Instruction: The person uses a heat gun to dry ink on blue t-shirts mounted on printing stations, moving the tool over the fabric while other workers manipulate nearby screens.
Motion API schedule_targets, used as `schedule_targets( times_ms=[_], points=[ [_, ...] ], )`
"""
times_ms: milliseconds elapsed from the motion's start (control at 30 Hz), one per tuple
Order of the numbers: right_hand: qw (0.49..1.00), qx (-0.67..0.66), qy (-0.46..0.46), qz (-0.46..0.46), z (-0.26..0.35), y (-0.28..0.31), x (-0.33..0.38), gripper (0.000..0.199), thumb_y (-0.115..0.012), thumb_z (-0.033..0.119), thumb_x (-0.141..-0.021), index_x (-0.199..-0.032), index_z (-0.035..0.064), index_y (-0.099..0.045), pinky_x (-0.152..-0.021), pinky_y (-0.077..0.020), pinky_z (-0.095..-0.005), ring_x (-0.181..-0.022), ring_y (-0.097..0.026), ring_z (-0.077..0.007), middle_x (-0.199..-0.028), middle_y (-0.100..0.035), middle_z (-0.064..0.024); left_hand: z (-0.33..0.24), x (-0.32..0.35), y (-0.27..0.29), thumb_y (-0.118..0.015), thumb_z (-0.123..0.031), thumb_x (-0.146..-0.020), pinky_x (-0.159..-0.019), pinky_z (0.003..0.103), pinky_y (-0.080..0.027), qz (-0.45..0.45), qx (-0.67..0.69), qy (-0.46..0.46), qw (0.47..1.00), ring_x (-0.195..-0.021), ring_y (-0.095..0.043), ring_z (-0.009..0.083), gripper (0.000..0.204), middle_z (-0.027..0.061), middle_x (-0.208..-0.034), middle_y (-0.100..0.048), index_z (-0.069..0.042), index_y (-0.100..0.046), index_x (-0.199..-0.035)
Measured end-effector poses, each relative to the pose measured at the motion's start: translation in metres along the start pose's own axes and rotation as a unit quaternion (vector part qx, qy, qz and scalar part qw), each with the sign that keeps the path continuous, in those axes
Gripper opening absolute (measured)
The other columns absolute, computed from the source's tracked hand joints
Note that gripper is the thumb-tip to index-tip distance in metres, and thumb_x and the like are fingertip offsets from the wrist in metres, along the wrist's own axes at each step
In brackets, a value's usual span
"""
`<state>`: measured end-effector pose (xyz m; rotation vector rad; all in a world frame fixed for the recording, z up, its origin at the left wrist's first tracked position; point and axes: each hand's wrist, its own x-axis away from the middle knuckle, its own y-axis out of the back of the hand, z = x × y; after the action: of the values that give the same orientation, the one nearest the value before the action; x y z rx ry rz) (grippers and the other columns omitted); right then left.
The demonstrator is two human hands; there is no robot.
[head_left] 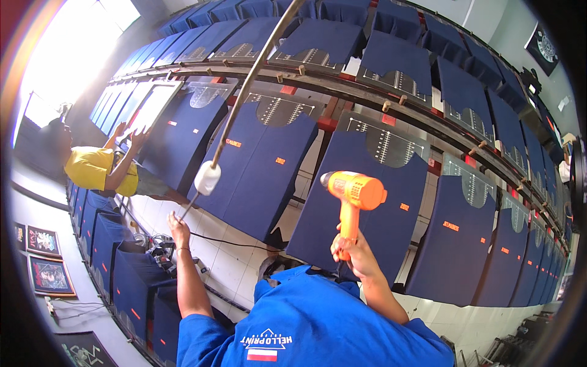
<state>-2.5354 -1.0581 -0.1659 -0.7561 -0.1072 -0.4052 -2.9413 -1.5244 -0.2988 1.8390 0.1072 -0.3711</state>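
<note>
My right hand [359,252] is wrapped round the handle of an orange heat gun [361,191], its dark nozzle pointing left. Under the gun lies a navy shirt panel [342,202] with small orange print, spread on a sloping board with a clear, marked neck end. My left hand [179,233] is stretched out to the left, fingers closed on the thin black power cord. That cord [235,243] runs up to a white plug connector [208,178] on a thick hanging cable [244,92], and from the hand toward my body.
Long rows of boards with navy panels [455,244] fill both sides. A wooden rail [342,90] with pegs runs behind them. At left, a person in a yellow shirt [98,168] handles a screen frame [156,104]. White floor tiles [235,269] show between the rows.
</note>
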Motion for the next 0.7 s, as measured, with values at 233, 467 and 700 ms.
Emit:
schedule_targets(
  times_ms=[233, 467, 700],
  points=[
    [0.997, 0.02, -0.06, 0.031, -0.052, -0.085, -0.061, 0.049, -0.068, 0.026, -0.092, -0.126, 0.0021, -0.043, -0.061, -0.0476, -0.0254, -0.072, -0.057, -0.0122, -0.081, -0.057, -0.0052, -0.002, -0.184, -0.021, -0.044, -0.008, -0.089, -0.109, 0.042, -0.037, -0.072, 0.027, 0.034, 0.996, -0.131, -0.044, 0.0364, 0.045, 0.0245, -0.139, -0.046, 0.002, -0.049, -0.132],
    [0.998, 0.013, -0.042, -0.044, -0.127, -0.194, -0.165, 0.043, -0.067, 0.025, -0.092, -0.122, 0.0016, -0.047, -0.056, -0.0464, -0.0254, -0.066, -0.057, -0.0118, -0.077, -0.056, -0.0045, 0.063, -0.341, -0.062, -0.047, -0.013, -0.089, -0.1, 0.042, -0.046, -0.074, -0.01, 0.074, 0.994, -0.119, -0.055, 0.0349, 0.043, 0.0195, -0.133, -0.054, -0.001, -0.052, -0.13],
    [0.984, 0.105, -0.089, -0.112, -0.121, -0.272, -0.199, 0.047, -0.072, 0.022, -0.087, -0.123, 0.001, -0.052, -0.055, -0.0462, -0.0243, -0.065, -0.06, -0.0121, -0.076, -0.058, -0.0039, 0.121, -0.368, -0.1, -0.054, -0.021, -0.088, -0.085, 0.052, -0.053, 0.028, -0.024, 0.263, 0.964, -0.101, -0.064, 0.0408, 0.037, 0.0206, -0.118, -0.059, -0.005, -0.05, -0.122]
  ],
)
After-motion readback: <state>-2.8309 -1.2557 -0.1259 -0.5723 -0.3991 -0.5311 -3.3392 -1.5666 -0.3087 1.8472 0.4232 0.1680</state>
